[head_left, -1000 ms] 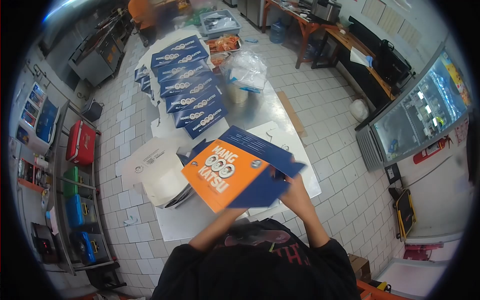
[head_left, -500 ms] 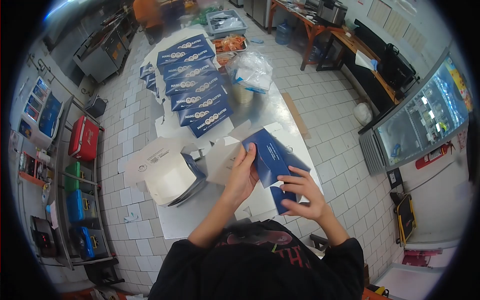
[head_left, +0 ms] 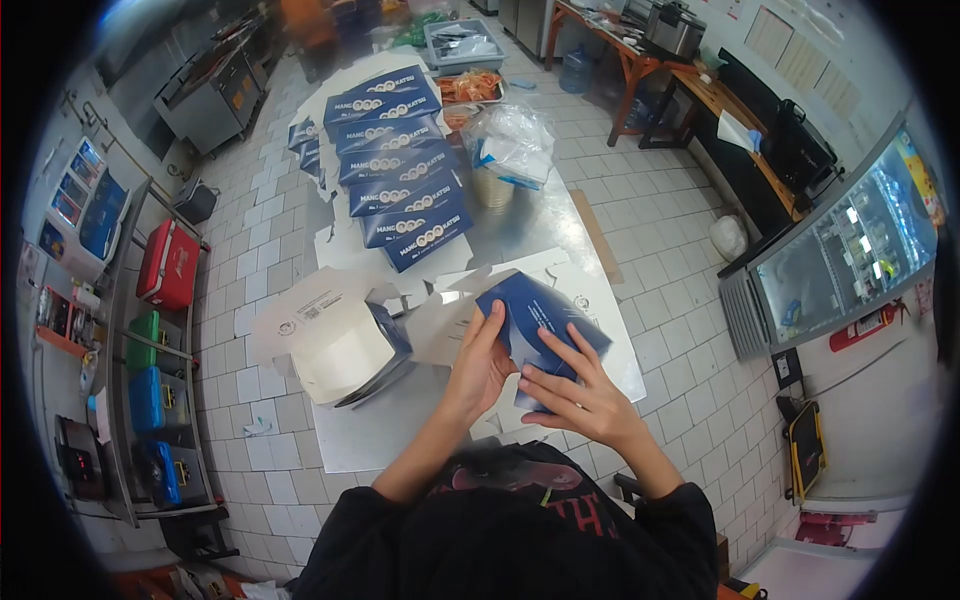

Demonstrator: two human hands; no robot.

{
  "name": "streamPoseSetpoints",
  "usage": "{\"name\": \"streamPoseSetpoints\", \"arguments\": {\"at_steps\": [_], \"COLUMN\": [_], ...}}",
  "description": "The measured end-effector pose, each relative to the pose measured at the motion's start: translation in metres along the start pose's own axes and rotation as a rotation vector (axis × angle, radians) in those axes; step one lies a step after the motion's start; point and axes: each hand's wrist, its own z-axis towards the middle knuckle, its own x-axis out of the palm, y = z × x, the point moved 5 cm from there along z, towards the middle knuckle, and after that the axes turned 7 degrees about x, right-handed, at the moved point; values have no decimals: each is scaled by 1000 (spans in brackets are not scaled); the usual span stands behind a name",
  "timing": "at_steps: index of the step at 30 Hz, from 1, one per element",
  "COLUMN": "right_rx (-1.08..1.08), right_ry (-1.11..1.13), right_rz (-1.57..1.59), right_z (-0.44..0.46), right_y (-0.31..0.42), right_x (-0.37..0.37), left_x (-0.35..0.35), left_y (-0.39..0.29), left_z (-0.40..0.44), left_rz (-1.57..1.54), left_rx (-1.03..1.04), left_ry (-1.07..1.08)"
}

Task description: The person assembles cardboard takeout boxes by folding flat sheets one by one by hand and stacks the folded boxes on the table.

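A blue takeout box (head_left: 530, 310), partly folded, is between my hands above the near part of the table. My left hand (head_left: 478, 372) grips its left side, thumb along the blue panel and the other fingers mostly hidden. Over the lower right of the box lies my right hand (head_left: 582, 395), its fingers bent around the lower flap and pressed against the blue surface. The white inner side of a wide flap spreads to the left of the box. Beside it on the left stands an open takeout box (head_left: 345, 350), showing its white inside.
Several blue folded boxes (head_left: 400, 165) printed "MANG KATSU" stand in an overlapping row along the metal table (head_left: 365, 450). Behind them are a clear plastic bag (head_left: 510, 135) and a grey tub (head_left: 465, 45). A shelf rack stands left, a glass-door fridge (head_left: 840, 240) right.
My right hand has moved left and folded the lower blue flap in against the box. The box looks more closed up. My left hand keeps its grip.
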Motion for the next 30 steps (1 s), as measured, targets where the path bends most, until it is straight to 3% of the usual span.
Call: {"name": "streamPoseSetpoints", "arguments": {"at_steps": [4, 6, 11, 13, 15, 17, 19, 24, 26, 27, 29, 30], "right_rx": [-40, 102, 149, 311, 289, 486, 510, 447, 465, 463, 410, 367], "right_ry": [13, -21, -128, -378, -400, -413, -389, -353, -377, -377, -386, -352], "right_rz": [51, -15, -1, 46, 7, 229, 155, -79, -129, -128, -143, -191], "right_z": [-3, 0, -6, -11, -10, -11, -17, -22, -26, -26, -26, -23], "right_y": [0, -9, -17, -24, -25, -34, -37, -38, -45, -46, -43, -39], "right_x": [-1, 1, 11, 6, 3, -1, -6, -4, -8, -12, -22, -27], "left_x": [-2, 2, 8, 11, 12, 3, -2, -29, -29, -23, 2, 1], "left_y": [8, 8, 17, 19, 20, 11, 2, -4, -6, -4, -13, -9], "left_z": [-5, -6, -15, -17, -16, -10, -2, 8, 8, 5, -7, -10], "left_rz": [-56, -57, -3, 10, 45, 129, -89, -113, 236, 237, 1313, 1240], "left_rx": [-52, 45, 125, 130, 134, 72, 59, -32, 53, 55, 473, 574], "left_ry": [-49, -46, -73, -67, -23, 29, 157, -37, 14, 14, -25, -104]}}
